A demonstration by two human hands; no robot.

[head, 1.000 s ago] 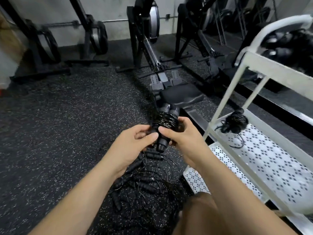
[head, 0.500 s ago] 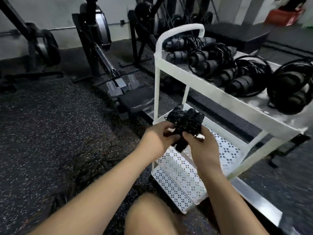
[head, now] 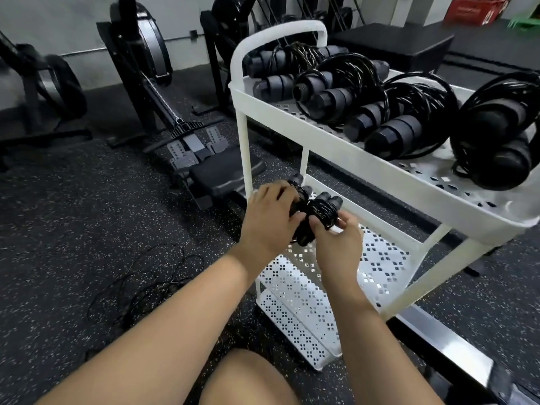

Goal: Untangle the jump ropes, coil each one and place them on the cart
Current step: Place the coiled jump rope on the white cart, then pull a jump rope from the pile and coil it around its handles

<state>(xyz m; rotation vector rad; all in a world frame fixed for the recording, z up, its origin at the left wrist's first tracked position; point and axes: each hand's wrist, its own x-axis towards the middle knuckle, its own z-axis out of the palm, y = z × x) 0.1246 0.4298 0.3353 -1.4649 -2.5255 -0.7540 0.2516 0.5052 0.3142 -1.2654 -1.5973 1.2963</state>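
Both hands hold one coiled black jump rope (head: 320, 210) over the front corner of the white cart's middle shelf (head: 382, 258). My left hand (head: 268, 220) grips the bundle from the left, my right hand (head: 339, 241) pinches it from below right. The rope's thick black handles stick out above my fingers. Another coiled rope (head: 298, 185) lies on that shelf just behind my left hand. Several coiled ropes (head: 380, 112) fill the cart's top shelf (head: 438, 182). Loose tangled ropes (head: 146, 282) lie on the floor at the left.
A black rowing machine (head: 187, 147) stretches across the floor left of the cart, a second one behind it. A black padded box (head: 394, 45) and a red box (head: 476, 8) stand at the back right. My bare knee (head: 248, 378) is at the bottom.
My view has swung right from the floor pile to the cart. Both hands have carried the coiled rope rightwards to the cart's middle shelf.
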